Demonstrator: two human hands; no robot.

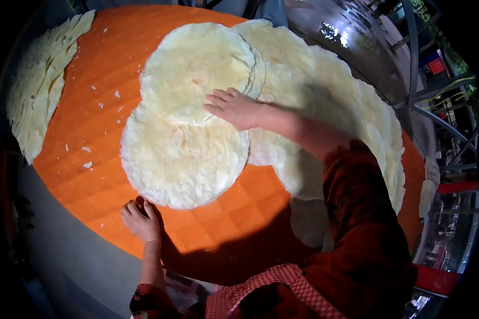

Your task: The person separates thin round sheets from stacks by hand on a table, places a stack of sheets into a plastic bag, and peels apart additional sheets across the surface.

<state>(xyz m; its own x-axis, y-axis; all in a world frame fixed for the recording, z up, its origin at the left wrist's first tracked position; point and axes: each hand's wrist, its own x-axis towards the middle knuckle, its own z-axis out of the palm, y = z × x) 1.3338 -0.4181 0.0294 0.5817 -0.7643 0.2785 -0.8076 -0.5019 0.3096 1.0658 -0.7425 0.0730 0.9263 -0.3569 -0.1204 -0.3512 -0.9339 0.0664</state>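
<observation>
Two large round pale flatbreads overlap on an orange tabletop: an upper one [191,69] farther away and a lower one [183,165] nearer. My right hand [234,109] lies palm down where the two meet, fingers spread and pointing left, with nothing held. At the table's near edge is my left hand [142,220], its fingers partly curled over something small and dark that I cannot make out. The left fingertips are just below the lower flatbread, apart from it.
More overlapping flatbreads [324,80] spread across the right side of the orange table [112,53]. A folded stack of flatbread [42,80] is at the far left edge. Crumbs dot the left part. Metal frames stand at the right, and part of another person shows beyond the far edge.
</observation>
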